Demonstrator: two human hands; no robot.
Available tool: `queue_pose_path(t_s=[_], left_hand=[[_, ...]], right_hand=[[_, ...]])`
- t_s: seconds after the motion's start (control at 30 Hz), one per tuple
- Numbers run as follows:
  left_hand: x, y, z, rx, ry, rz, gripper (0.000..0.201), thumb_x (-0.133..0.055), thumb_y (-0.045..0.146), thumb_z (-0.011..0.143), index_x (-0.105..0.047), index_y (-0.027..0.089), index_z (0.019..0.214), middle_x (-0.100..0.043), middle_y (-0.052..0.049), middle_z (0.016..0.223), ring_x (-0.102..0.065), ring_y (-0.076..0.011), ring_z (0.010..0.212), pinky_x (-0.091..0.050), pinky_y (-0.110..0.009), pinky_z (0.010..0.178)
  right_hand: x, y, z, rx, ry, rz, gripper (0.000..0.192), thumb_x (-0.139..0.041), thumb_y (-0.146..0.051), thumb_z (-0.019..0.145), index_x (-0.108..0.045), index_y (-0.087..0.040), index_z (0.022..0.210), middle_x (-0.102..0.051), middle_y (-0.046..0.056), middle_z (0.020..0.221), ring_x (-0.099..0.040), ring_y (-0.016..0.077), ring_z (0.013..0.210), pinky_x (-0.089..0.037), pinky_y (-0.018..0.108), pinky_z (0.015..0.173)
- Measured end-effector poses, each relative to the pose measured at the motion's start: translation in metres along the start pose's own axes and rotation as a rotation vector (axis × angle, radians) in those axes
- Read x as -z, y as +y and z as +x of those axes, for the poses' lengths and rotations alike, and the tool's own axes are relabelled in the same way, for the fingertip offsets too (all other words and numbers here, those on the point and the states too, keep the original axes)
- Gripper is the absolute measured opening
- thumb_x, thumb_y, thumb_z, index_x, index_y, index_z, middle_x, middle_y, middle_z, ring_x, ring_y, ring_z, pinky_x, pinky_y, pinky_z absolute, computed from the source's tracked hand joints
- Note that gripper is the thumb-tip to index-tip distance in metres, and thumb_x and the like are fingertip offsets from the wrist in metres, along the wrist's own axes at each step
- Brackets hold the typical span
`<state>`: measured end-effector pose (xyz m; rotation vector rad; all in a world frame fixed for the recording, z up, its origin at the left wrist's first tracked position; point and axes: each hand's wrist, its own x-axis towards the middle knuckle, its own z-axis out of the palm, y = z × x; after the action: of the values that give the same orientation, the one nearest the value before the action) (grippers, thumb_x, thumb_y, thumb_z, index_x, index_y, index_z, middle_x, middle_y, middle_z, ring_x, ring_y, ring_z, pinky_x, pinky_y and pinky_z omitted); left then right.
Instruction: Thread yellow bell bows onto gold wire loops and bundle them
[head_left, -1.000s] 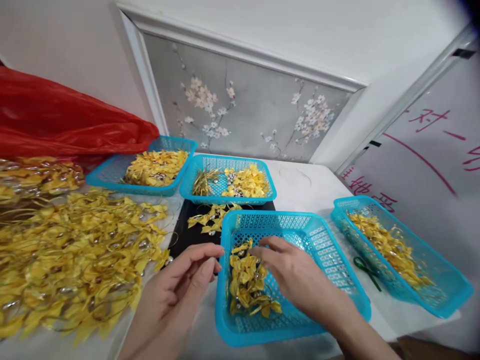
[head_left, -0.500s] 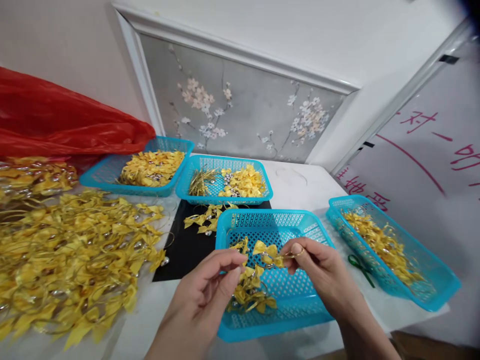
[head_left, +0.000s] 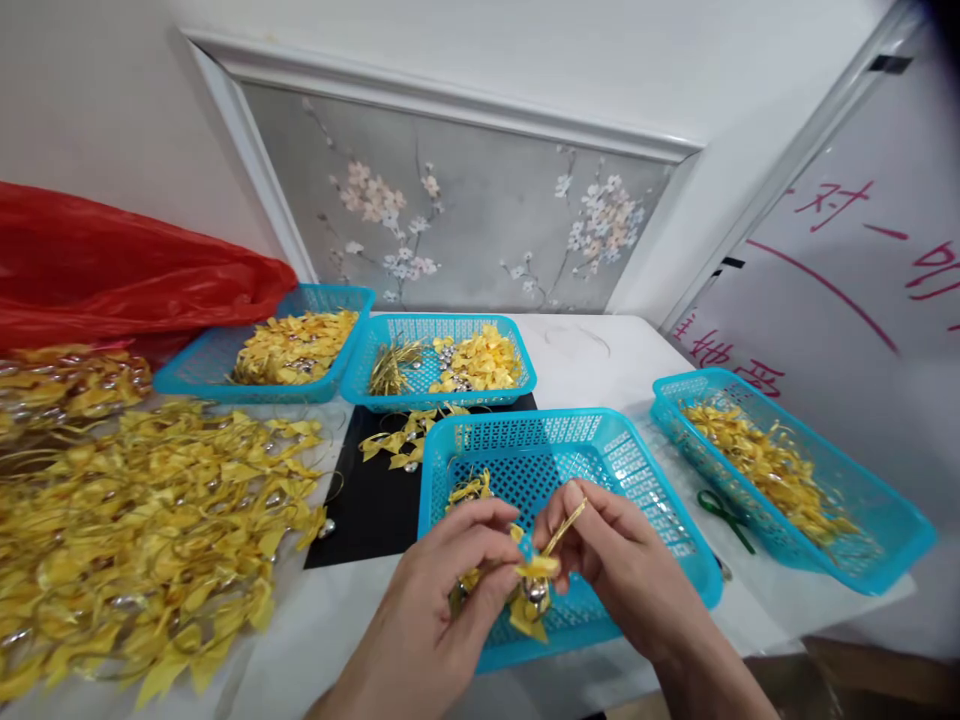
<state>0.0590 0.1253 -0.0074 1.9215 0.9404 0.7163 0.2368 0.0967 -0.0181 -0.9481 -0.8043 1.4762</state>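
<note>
Over the near blue basket (head_left: 630,460), both of my hands meet at a yellow ribbon bow (head_left: 538,568) with a silver bell hanging under it. My right hand (head_left: 619,565) pinches the bow's gold tie, which sticks up between thumb and forefinger. The thumb and fingers of my left hand (head_left: 450,590) close on the bow's left side; the exact contact is partly hidden. More yellow bows (head_left: 471,488) lie in the basket's left part, mostly behind my left hand.
Loose bows (head_left: 150,520) cover the table's left side, with a red plastic bag (head_left: 135,270) behind them. Filled blue baskets stand at the back left (head_left: 202,365), the back middle (head_left: 360,400) and the right (head_left: 885,530). A green ribbon loop (head_left: 727,520) lies beside the right one.
My hands have come together at the bow; the left was apart from it before. The bow has turned, its bell now facing me and its gold tie pointing upward. The view has shifted slightly.
</note>
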Motion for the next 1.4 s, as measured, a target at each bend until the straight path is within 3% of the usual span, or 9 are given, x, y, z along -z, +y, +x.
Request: queue_pose_path(t_s=[0.2, 0.3, 0.43, 0.73, 0.87, 0.97, 1.1, 1.3, 1.4], left_hand=[[-0.004, 0.009, 0.005, 0.228, -0.073, -0.465, 0.008, -0.056, 0.030, 0.089, -0.058, 0.028, 0.096, -0.067, 0.001, 0.094, -0.065, -0.0157, 0.089, -0.052, -0.026, 0.077], [-0.007, 0.010, 0.008, 0.303, 0.024, -0.463, 0.012, -0.062, 0.029, 0.084, -0.059, 0.028, 0.096, -0.065, 0.002, 0.093, -0.065, -0.0154, 0.087, -0.052, -0.024, 0.075], [-0.010, 0.009, 0.009, 0.331, 0.150, -0.392, 0.014, -0.066, 0.032, 0.081, -0.062, 0.026, 0.093, -0.066, 0.001, 0.087, -0.064, -0.0153, 0.079, -0.052, -0.023, 0.069], [-0.007, 0.017, 0.003, 0.375, 0.137, -0.543, 0.017, -0.070, 0.034, 0.079, -0.069, 0.027, 0.095, -0.069, 0.001, 0.085, -0.062, -0.0144, 0.076, -0.052, -0.021, 0.066], [-0.008, 0.019, 0.003, 0.398, 0.090, -0.608, 0.013, -0.071, 0.032, 0.079, -0.068, 0.026, 0.091, -0.065, 0.003, 0.082, -0.060, -0.0128, 0.075, -0.050, -0.020, 0.068], [-0.011, 0.018, 0.003, 0.363, 0.018, -0.643, 0.011, -0.071, 0.031, 0.080, -0.066, 0.024, 0.086, -0.062, 0.003, 0.079, -0.057, -0.0121, 0.075, -0.048, -0.020, 0.068], [-0.012, 0.018, 0.001, 0.411, -0.018, -0.724, 0.015, -0.073, 0.032, 0.077, -0.066, 0.021, 0.084, -0.062, 0.002, 0.077, -0.057, -0.0128, 0.074, -0.050, -0.024, 0.070], [-0.009, 0.022, 0.000, 0.517, 0.021, -0.850, 0.015, -0.079, 0.026, 0.071, -0.070, 0.019, 0.080, -0.063, 0.004, 0.067, -0.060, -0.0088, 0.060, -0.050, -0.019, 0.061], [-0.008, 0.022, -0.001, 0.555, 0.106, -0.903, 0.018, -0.082, 0.025, 0.069, -0.071, 0.021, 0.082, -0.065, 0.004, 0.068, -0.061, -0.0081, 0.059, -0.050, -0.018, 0.059]], right_hand=[[-0.001, 0.006, 0.005, -0.099, 0.062, 0.321, 0.019, -0.068, -0.030, 0.085, -0.063, -0.015, 0.074, -0.066, 0.000, 0.071, -0.061, 0.0062, 0.052, -0.051, 0.014, 0.048], [-0.001, 0.010, 0.002, -0.125, 0.052, 0.341, 0.013, -0.072, -0.027, 0.081, -0.066, -0.016, 0.085, -0.067, 0.001, 0.075, -0.064, 0.0080, 0.060, -0.053, 0.016, 0.056], [0.003, 0.008, -0.006, -0.024, 0.010, 0.083, 0.011, -0.068, -0.028, 0.084, -0.068, -0.019, 0.091, -0.066, 0.000, 0.079, -0.062, 0.0104, 0.073, -0.052, 0.019, 0.065], [0.009, 0.003, -0.013, 0.185, -0.016, -0.455, 0.026, -0.060, -0.032, 0.090, -0.059, -0.029, 0.116, -0.064, 0.004, 0.111, -0.060, 0.0191, 0.099, -0.048, 0.035, 0.085], [0.007, 0.001, -0.011, 0.317, 0.008, -0.541, 0.012, -0.062, -0.029, 0.089, -0.064, -0.028, 0.101, -0.057, 0.004, 0.122, -0.048, 0.0207, 0.120, -0.038, 0.036, 0.099], [0.003, -0.003, -0.007, 0.254, -0.063, -0.486, 0.013, -0.057, -0.030, 0.092, -0.062, -0.022, 0.082, -0.062, 0.003, 0.097, -0.057, 0.0168, 0.094, -0.045, 0.030, 0.081], [-0.005, -0.004, -0.001, 0.160, -0.090, -0.459, 0.018, -0.054, -0.031, 0.092, -0.057, -0.019, 0.078, -0.054, -0.002, 0.073, -0.049, 0.0120, 0.066, -0.039, 0.024, 0.059], [-0.013, -0.003, -0.002, 0.092, -0.033, -0.365, 0.017, -0.055, -0.036, 0.090, -0.059, -0.020, 0.092, -0.051, -0.004, 0.067, -0.045, 0.0114, 0.059, -0.037, 0.024, 0.052], [-0.012, -0.003, -0.004, 0.179, 0.018, -0.334, 0.015, -0.053, -0.034, 0.092, -0.060, -0.024, 0.100, -0.061, 0.002, 0.087, -0.057, 0.0151, 0.077, -0.046, 0.027, 0.066]])
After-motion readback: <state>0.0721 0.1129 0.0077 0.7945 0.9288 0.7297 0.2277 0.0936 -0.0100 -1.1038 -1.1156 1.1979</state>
